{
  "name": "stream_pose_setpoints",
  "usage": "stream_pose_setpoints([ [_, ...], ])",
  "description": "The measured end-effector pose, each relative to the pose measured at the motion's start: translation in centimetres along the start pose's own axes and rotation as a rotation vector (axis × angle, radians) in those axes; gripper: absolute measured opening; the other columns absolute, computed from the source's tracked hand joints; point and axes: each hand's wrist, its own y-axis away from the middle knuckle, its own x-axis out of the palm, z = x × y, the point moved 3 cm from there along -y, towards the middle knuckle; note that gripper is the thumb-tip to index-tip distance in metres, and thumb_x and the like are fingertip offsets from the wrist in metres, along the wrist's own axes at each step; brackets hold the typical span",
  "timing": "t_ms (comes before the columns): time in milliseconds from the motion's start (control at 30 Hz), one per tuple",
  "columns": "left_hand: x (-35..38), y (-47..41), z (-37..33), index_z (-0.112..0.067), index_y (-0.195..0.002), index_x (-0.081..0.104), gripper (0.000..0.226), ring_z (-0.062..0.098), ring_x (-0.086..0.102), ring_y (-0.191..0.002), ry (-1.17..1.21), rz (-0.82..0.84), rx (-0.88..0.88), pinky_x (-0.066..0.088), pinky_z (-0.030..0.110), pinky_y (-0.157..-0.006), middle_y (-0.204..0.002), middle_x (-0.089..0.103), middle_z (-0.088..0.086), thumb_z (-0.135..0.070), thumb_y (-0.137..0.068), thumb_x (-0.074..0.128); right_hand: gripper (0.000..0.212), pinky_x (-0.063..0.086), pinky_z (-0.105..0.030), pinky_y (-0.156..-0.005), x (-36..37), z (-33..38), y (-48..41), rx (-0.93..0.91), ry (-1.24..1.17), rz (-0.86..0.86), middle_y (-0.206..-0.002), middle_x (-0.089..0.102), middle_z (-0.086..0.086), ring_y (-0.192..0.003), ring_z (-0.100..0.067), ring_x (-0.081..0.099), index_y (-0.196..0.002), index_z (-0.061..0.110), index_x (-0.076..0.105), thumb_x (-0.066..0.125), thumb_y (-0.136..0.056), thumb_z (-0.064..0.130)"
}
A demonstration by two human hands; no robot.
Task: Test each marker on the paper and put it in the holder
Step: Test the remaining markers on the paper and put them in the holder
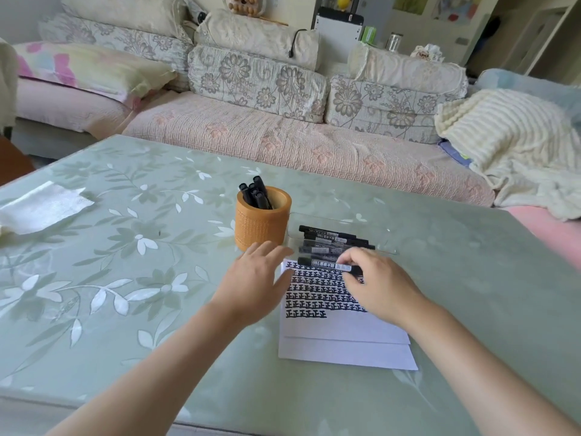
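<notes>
two sheets lie nearest me on the table point(125, 278): the top paper point(342, 328) overlaps a blank sheet point(345, 354) beneath it. finding: several rows of black test characters fill the paper's upper part, the last row short; the lower part is bare.

my left hand point(251, 284) lies flat, fingers straight, pressing the paper's upper left corner and grasping nothing. my right hand point(380, 284) pinches one black marker point(320, 264) between thumb and fingertips. the marker lies crosswise over the paper's top edge, label up. i cannot tell whether its cap is on.

just beyond, a clear tray point(385, 237) holds several loose markers point(330, 239), side by side and touching; exact count not readable. just beside the tray, to its left, stands the orange holder point(261, 228), upright, with about five stored markers point(256, 195) leaning inside. a crumpled tissue point(44, 207) sits far left. a sofa point(283, 136) lies beyond the table.

assessment: task partly done. judging by the holder, a handful are tested and filed. the marker in hand looks next for testing, and the tray's stack is left. by my estimate, roughly half the work is outstanding.
</notes>
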Motion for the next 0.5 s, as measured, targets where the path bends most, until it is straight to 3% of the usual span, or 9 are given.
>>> stream_pose_setpoints([
  [167, 0.0, 0.1, -2.5, -0.026, -0.126, 0.055, 0.038, 0.014, 0.052, -0.101, 0.020, -0.002, 0.129, 0.049, 0.029, -0.077, -0.109, 0.058, -0.011, -0.040, -0.093, 0.043, 0.022, 0.047, -0.025, -0.078, 0.8, -0.7, 1.6, -0.005, -0.098, 0.080, -0.096, 0.062, 0.014, -0.086, -0.006, 0.058, -0.107, 0.031, 0.070, 0.062, -0.088, 0.023],
  [300, 0.4, 0.3, -3.8, -0.025, -0.111, 0.063, 0.026, 0.014, 0.050, -0.089, 0.066, -0.007, 0.179, 0.050, 0.032, -0.070, -0.095, 0.055, -0.013, -0.034, -0.092, 0.048, 0.021, 0.041, -0.002, -0.075, 0.7, -0.7, 2.1, 0.059, -0.370, 0.042, -0.091, 0.069, 0.020, -0.087, 0.011, 0.062, -0.101, 0.032, 0.072, 0.074, -0.084, 0.020],
  [367, 0.3, 0.1, -4.1, -0.025, -0.101, 0.067, 0.022, 0.014, 0.049, -0.083, 0.073, -0.017, 0.188, 0.049, 0.034, -0.065, -0.088, 0.053, -0.013, -0.033, -0.091, 0.049, 0.020, 0.045, -0.006, -0.072, 0.4, -0.7, 2.2, 0.082, -0.506, -0.008, -0.083, 0.072, 0.016, -0.081, 0.007, 0.066, -0.091, 0.032, 0.072, 0.079, -0.079, 0.017],
  [433, 0.2, -0.1, -4.4, -0.025, -0.098, 0.068, 0.018, 0.015, 0.049, -0.081, 0.069, -0.024, 0.203, 0.048, 0.034, -0.064, -0.086, 0.055, -0.012, -0.031, -0.090, 0.052, 0.018, 0.051, -0.020, -0.066, 0.1, -0.7, 2.2, 0.107, -0.633, -0.045, -0.077, 0.073, 0.009, -0.069, -0.008, 0.066, -0.085, 0.026, 0.072, 0.081, -0.077, 0.012],
  [500, 0.2, -0.2, -4.7, -0.026, -0.098, 0.068, 0.017, 0.014, 0.050, -0.081, 0.080, -0.027, 0.205, 0.048, 0.033, -0.064, -0.086, 0.056, -0.013, -0.032, -0.090, 0.054, 0.016, 0.046, -0.025, -0.054, 0.0, -0.6, 2.2, 0.125, -0.825, -0.034, -0.065, 0.068, 0.003, -0.054, -0.013, 0.056, -0.082, 0.018, 0.071, 0.080, -0.078, 0.005],
])
